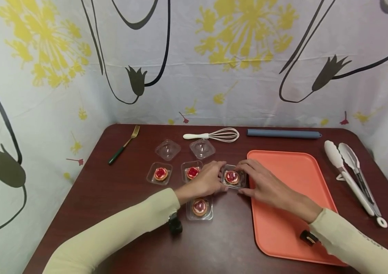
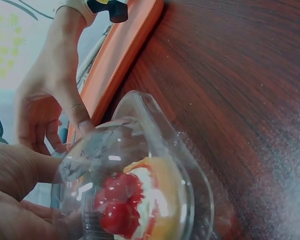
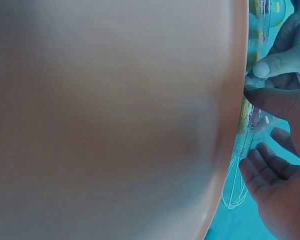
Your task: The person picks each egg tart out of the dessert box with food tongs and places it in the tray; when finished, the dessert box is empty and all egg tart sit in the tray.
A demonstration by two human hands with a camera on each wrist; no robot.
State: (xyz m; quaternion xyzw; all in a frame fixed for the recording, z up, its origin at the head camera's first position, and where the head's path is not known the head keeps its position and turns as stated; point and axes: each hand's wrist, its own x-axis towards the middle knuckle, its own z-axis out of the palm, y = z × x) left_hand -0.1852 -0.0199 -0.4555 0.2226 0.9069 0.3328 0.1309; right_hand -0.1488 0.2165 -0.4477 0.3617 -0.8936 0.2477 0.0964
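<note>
Between my two hands, just left of the orange tray (image 1: 288, 236), sits a clear plastic tart container (image 1: 237, 183) with a red-topped tart (image 1: 231, 177) inside. My left hand (image 1: 209, 179) grips its left side, thumb at the near corner. On the opposite side, my right hand (image 1: 269, 186) holds it with thumb and fingertips at the corners. Nearer to me stands another tart container (image 1: 199, 217), its domed lid (image 2: 135, 130) over a tart with red fruit and cream. Two uncovered containers, a left one (image 1: 153, 177) and one partly behind my left hand (image 1: 184, 175), hold tarts too.
Two clear lids (image 1: 168, 150) (image 1: 202, 149) lie behind the uncovered containers. Along the back are a green-handled fork (image 1: 122, 148), a white whisk (image 1: 211, 135) and a blue-grey rod (image 1: 283, 133). White-tipped tongs (image 1: 355, 179) lie right of the tray. A patterned curtain (image 1: 187, 76) encloses the table.
</note>
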